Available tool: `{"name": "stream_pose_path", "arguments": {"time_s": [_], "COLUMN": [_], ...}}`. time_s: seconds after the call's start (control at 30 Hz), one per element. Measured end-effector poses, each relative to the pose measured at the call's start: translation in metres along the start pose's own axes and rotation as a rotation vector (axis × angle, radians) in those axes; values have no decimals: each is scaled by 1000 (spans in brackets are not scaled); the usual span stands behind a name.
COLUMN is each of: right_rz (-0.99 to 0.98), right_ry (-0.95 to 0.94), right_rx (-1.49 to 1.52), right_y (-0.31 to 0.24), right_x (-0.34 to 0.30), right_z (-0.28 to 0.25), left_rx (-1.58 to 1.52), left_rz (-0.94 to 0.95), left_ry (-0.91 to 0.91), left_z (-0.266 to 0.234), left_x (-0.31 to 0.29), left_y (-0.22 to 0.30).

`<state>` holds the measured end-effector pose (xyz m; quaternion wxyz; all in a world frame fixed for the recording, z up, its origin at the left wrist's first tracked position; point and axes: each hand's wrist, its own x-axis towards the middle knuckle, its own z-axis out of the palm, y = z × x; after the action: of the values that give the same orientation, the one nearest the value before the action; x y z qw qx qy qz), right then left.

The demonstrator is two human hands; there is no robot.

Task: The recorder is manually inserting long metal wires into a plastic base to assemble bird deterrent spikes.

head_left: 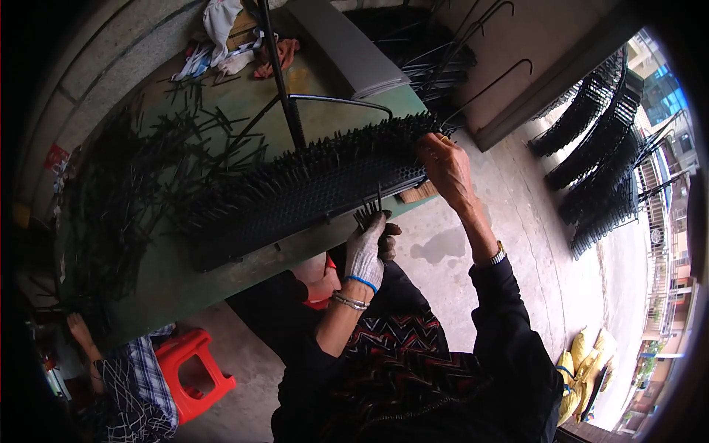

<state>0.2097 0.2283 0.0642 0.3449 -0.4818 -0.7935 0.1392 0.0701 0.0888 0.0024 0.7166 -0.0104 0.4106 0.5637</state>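
Garment (413, 387) nearest; left grip (367, 253) closed round black sticks (365, 217) by table edge (221, 288); right grip (446, 161) at black panel's (317, 193) end, closure unclear.

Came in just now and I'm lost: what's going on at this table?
The person's gloved left hand holds a few thin black sticks near the front edge of a black perforated panel. The bare right hand is at the panel's right end, by a bristling band of sticks. Loose sticks litter the green table.
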Motion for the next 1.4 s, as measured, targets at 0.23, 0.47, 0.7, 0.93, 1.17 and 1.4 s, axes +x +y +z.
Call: {"name": "stream_pose_path", "arguments": {"time_s": [0.23,0.47,0.7,0.93,1.17,1.4], "right_rz": [-59,-139,-77,208,242,79], "right_ry": [113,297,279,-325,225,394], "right_rx": [-275,-379,-542,441,211,55], "right_y": [-3,-2,-14,-25,-20,-2], "right_x": [-9,-23,-30,-61,-49,-36], "right_z": [18,23,20,6,-14,-3], "left_rx": [59,68,155,266,145,-85], "left_rz": [-10,-5,6,39,-37,-27], "left_ry": [8,-13,15,-69,-28,-57], "left_z": [0,1,4,7,-2,-14], "left_x": [-6,-11,-16,-21,-11,15], "left_y": [3,3,5,4,13,14]}}
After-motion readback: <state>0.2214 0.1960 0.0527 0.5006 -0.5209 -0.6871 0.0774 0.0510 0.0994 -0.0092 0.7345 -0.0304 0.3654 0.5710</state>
